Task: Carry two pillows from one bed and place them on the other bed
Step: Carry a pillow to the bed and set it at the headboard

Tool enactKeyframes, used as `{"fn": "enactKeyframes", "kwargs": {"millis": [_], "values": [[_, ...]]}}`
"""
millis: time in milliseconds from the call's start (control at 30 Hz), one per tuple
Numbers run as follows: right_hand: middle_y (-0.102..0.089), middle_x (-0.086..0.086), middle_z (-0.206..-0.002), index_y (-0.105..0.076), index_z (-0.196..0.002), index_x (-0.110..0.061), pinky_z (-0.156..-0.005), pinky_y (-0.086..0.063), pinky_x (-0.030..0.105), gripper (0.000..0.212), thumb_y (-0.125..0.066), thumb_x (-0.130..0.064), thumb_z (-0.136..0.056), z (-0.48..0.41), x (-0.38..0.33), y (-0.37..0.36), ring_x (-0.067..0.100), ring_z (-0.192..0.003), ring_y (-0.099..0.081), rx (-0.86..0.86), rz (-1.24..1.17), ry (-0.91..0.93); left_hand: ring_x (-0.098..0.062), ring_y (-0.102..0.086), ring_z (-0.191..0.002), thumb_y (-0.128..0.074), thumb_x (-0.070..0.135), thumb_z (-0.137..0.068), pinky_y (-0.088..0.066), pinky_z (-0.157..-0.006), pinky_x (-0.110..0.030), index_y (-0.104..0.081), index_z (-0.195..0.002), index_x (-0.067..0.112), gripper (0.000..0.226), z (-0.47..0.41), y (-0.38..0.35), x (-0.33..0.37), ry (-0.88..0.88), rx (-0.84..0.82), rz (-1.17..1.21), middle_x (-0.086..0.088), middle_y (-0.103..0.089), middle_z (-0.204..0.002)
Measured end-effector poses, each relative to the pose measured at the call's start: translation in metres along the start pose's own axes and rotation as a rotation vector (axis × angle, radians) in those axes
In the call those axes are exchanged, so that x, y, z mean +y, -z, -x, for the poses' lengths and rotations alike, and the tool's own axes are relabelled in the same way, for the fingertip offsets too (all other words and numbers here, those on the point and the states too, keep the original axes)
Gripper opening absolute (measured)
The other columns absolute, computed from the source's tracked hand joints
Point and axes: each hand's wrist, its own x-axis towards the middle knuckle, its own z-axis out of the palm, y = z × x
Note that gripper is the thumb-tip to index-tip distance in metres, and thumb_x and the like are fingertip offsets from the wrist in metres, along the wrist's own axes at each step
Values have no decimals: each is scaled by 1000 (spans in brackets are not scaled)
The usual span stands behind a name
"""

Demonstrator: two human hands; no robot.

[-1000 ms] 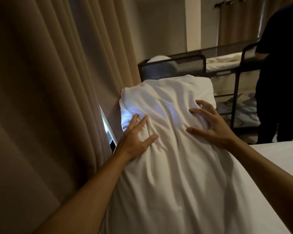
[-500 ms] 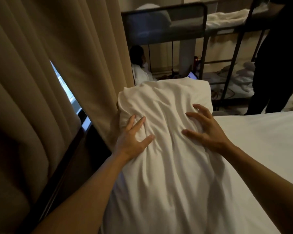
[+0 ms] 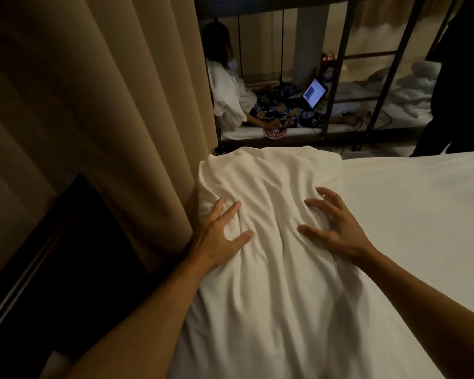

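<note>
A white, creased pillow (image 3: 271,184) lies lengthwise along the left edge of a bed covered with a white sheet (image 3: 422,214). My left hand (image 3: 219,239) presses on the pillow's left side, fingers spread and dug into the fabric. On its right side my right hand (image 3: 337,228) claws into the cover, which puckers between thumb and fingers. The pillow's near end runs down under my forearms. I cannot tell whether a second pillow lies beneath it.
A beige curtain (image 3: 107,105) hangs close on the left, above a dark ledge (image 3: 66,255). Beyond the bed a person (image 3: 230,91) sits on a black metal bunk bed (image 3: 337,77) beside an open laptop (image 3: 314,95). Another person in dark clothes (image 3: 460,77) stands at the far right.
The pillow has come down from a raised position against the curtain and now lies flat on the sheet. My view has tilted downward. Both hands keep the same hold.
</note>
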Motion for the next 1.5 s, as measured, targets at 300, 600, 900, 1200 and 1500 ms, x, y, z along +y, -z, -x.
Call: {"fn": "enactKeyframes", "kwargs": {"millis": [300, 600, 900, 1200, 1500], "values": [[-29, -18, -153, -61, -127, -34, -107, -33, 25, 61, -78, -57, -73, -31, 32, -39, -6, -128, -34, -14, -12, 5, -15, -18, -148, -61, 67, -80, -28, -116, -36, -30, -148, 47, 78, -25, -27, -46, 26, -1, -7, 12, -15, -162], [-31, -17, -153, -61, -126, -36, -111, -36, 36, 60, -78, -57, -73, -52, 48, -54, 5, -132, -40, -40, -7, -3, -15, -23, -146, -63, 61, -82, -27, -112, -31, -32, -148, 45, 75, -38, -35, -60, 58, 14, -3, 10, -17, -161], [-31, -18, -152, -61, -126, -38, -113, -35, 42, 66, -74, -66, -68, -72, 62, -67, 8, -133, -39, -59, -18, -37, -13, -24, -146, -64, 62, -81, -25, -112, -27, -34, -147, 46, 74, -56, -45, -77, 82, 26, 30, 9, -19, -161], [-32, -13, -153, -61, -128, -36, -114, -34, 45, 65, -76, -61, -70, -95, 73, -72, 12, -137, -38, -94, -3, -56, -15, -27, -144, -65, 59, -82, -27, -112, -30, -36, -147, 43, 73, -74, -49, -85, 106, 38, 54, 10, -21, -160], [-23, -13, -158, -53, -135, -41, -117, -29, 42, 66, -72, -63, -75, -96, 92, -74, 16, -142, -32, -178, 24, -146, -17, -25, -145, -53, 79, -69, -29, -116, -39, -33, -149, 42, 90, -78, -63, -99, 159, 8, 25, 11, -17, -161]]}}
